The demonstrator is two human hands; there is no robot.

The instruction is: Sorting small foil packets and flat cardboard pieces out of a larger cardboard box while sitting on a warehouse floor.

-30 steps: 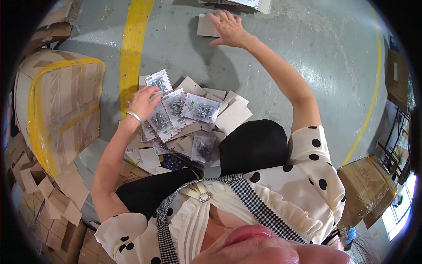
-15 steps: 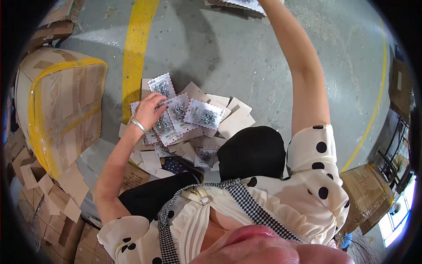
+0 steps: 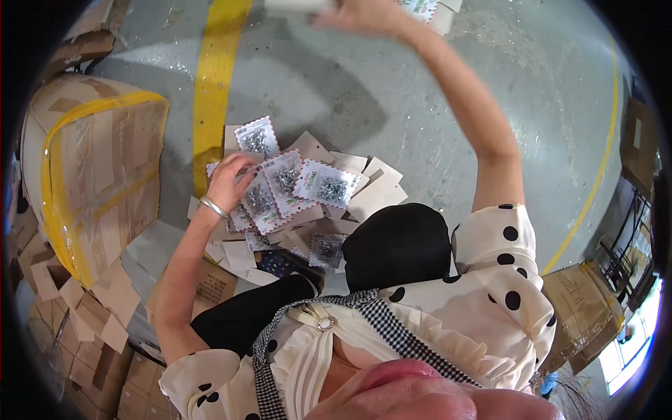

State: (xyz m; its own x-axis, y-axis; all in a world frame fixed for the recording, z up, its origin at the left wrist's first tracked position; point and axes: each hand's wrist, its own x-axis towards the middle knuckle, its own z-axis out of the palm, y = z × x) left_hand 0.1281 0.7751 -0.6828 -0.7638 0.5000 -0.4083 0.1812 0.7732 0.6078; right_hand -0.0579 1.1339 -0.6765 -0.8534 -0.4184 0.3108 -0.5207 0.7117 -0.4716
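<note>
Down by my knees, my left hand (image 3: 227,180) rests on a heap of small clear packets (image 3: 280,189) with pinked edges, each filled with little metal bits. The fingers are curled loosely over the near-left corner of the heap, touching the top packets; I cannot tell whether they pinch one. A silver bangle (image 3: 212,207) sits on that wrist. The packets fan out over a scatter of plain cardboard cards (image 3: 371,192) lying on the grey concrete floor (image 3: 392,91), and one more packet (image 3: 327,249) lies lower down, close to my black skirt (image 3: 395,245). To my left stands a big cardboard box (image 3: 98,168) bound with yellow tape, with loose cardboard scraps (image 3: 77,308) piled beside and below it. A broad yellow line (image 3: 217,77) painted on the floor runs away from the heap toward the top edge. Farther out, my right arm stretches well forward, and my right hand (image 3: 360,14) is at the very top of the view, its fingers bent over a pale flat card (image 3: 297,5) that is cut off by the edge, so how firmly it grips I cannot tell. Just beside that hand lies another small cluster of cards and packets (image 3: 427,10).
</note>
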